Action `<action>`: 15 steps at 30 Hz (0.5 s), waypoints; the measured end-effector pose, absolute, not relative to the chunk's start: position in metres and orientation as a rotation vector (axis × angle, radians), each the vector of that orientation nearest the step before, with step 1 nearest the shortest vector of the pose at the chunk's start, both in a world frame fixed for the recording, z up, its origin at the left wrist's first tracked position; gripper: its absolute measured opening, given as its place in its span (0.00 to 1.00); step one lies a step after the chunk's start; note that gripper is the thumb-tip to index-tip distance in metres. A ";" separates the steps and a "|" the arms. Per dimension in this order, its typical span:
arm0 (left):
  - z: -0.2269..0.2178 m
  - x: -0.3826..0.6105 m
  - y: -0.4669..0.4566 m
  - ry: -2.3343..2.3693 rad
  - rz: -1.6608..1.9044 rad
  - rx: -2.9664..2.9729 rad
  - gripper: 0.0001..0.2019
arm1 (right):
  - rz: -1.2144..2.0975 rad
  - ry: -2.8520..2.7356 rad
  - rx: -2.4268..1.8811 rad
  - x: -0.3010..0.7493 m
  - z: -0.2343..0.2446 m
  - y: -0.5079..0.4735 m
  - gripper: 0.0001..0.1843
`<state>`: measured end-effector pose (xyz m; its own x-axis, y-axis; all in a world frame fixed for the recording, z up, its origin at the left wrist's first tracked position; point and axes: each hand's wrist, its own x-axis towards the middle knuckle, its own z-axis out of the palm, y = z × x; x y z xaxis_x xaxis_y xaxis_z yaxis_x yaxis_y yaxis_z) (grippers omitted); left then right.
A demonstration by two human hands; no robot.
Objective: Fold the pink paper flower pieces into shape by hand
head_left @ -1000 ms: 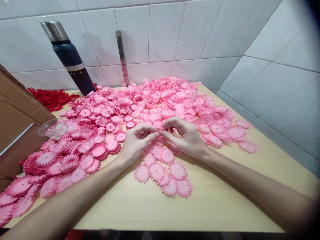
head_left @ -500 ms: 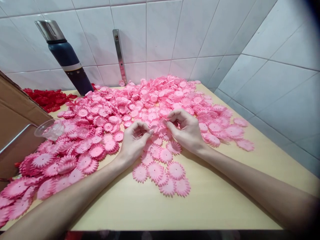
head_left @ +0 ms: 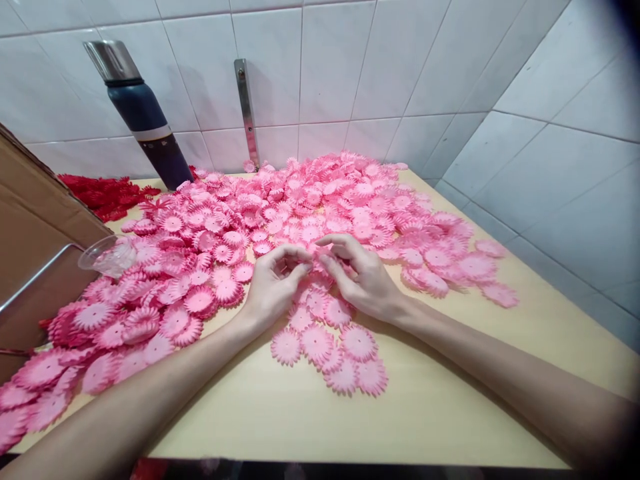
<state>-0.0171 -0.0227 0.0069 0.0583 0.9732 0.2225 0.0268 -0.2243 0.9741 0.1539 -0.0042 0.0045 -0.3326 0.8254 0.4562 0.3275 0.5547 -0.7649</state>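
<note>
A wide heap of flat pink flower-shaped pieces (head_left: pixel 310 207) covers the far half of a pale wooden table (head_left: pixel 430 400). My left hand (head_left: pixel 275 283) and my right hand (head_left: pixel 363 277) meet over the heap's near edge, fingertips curled toward each other in a pinch. Something small and pink sits between the fingertips; I cannot make out exactly what. A small cluster of pink flower pieces (head_left: pixel 333 350) lies just in front of my wrists.
A dark blue flask with a steel cap (head_left: pixel 143 117) stands at the back left against the tiled wall. Red flower pieces (head_left: pixel 107 193) lie beside it. A clear plastic cup (head_left: pixel 107 257) lies on its side at left, next to a cardboard box (head_left: pixel 35 233).
My hands parted slightly and moved a little farther over the heap, then came back together, fingertips nearly touching. The view shifted a little.
</note>
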 end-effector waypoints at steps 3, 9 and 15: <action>0.007 -0.016 -0.022 1.105 1.333 1.449 0.02 | 0.658 -1.795 -1.023 0.153 0.006 -0.003 0.10; 0.009 -0.017 -0.025 1.114 1.354 1.407 0.02 | 0.590 -1.884 -0.900 0.159 0.005 0.003 0.09; 0.009 -0.016 -0.024 1.150 1.362 1.347 0.02 | 0.486 -1.620 -1.091 0.175 0.012 0.012 0.06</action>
<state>-0.0163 -0.0243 0.0094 -0.0284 0.9817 0.1883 0.0213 -0.1877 0.9820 0.1746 0.0125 0.0124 -0.0084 0.8411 0.5408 0.4050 0.4974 -0.7672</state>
